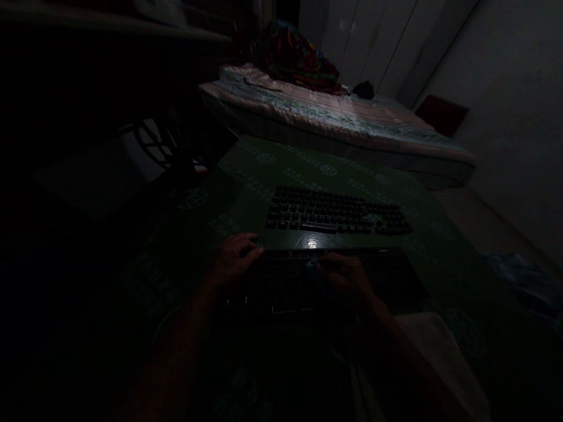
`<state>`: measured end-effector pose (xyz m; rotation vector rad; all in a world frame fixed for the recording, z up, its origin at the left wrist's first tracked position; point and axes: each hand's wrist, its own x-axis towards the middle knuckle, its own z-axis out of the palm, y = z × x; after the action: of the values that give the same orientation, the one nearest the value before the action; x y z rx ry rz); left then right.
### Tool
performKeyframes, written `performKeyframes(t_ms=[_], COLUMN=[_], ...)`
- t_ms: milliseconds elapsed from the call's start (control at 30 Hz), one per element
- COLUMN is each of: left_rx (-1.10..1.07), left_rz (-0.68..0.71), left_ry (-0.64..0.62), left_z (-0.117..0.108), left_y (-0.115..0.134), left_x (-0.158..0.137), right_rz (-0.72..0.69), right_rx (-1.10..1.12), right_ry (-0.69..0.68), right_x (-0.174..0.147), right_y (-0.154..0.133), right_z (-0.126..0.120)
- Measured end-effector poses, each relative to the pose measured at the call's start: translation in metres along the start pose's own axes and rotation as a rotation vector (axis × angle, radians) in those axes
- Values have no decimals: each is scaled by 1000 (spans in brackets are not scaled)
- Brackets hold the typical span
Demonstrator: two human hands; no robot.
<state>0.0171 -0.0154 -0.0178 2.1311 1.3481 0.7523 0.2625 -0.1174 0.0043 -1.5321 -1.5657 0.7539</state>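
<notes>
A black keyboard base [281,284] lies crosswise before me, its keycaps off and thin metal bars showing along its near side. My left hand [235,255] grips its far left corner, fingers bent over the edge. Over the middle of the base, my right hand [345,275] is closed on a small bluish thing [313,266]; it is too dark to tell its kind. Beyond the base, loose black keycaps [321,208] are laid out in keyboard order, with the long space bar key [319,227] in the nearest row.
Everything rests on a green table covering [246,170] with white printing. A pale cloth [440,351] lies near my right forearm. Behind the table stands a bed [316,114] with a dark patterned heap of fabric [299,58]. A spoked wheel [152,143] shows at left.
</notes>
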Motion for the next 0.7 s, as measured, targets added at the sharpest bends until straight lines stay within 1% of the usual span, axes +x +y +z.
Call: performKeyframes(t_ms=[100,200,267,333,400,467,533,700], left_rx=[-3,2,7,9,9,8,8,10], left_rz=[-3,-8,-8,-8,-13,-19,-18,-12], left_ry=[12,8,5,5,-1,-4,-6,-3], left_z=[0,0,0,-1,-1,-1,-1,-1], left_y=[1,1,1,0,1,2,3,3], left_x=[0,1,1,1,1,1,0,-1], right_rz=[7,24,42,54,59,59,56,17], right_rx=[-23,-40,-16,7,-4,-23,-23,-56], right_ry=[33,-11,-11,43,115,159,159,115], right_x=[0,-1,-2,-3,-3,-2,-1,-1], right_y=[-1,-4,-5,-3,1,6,9,8], right_z=[2,-1,-7,-15,-23,-28,-28,-19])
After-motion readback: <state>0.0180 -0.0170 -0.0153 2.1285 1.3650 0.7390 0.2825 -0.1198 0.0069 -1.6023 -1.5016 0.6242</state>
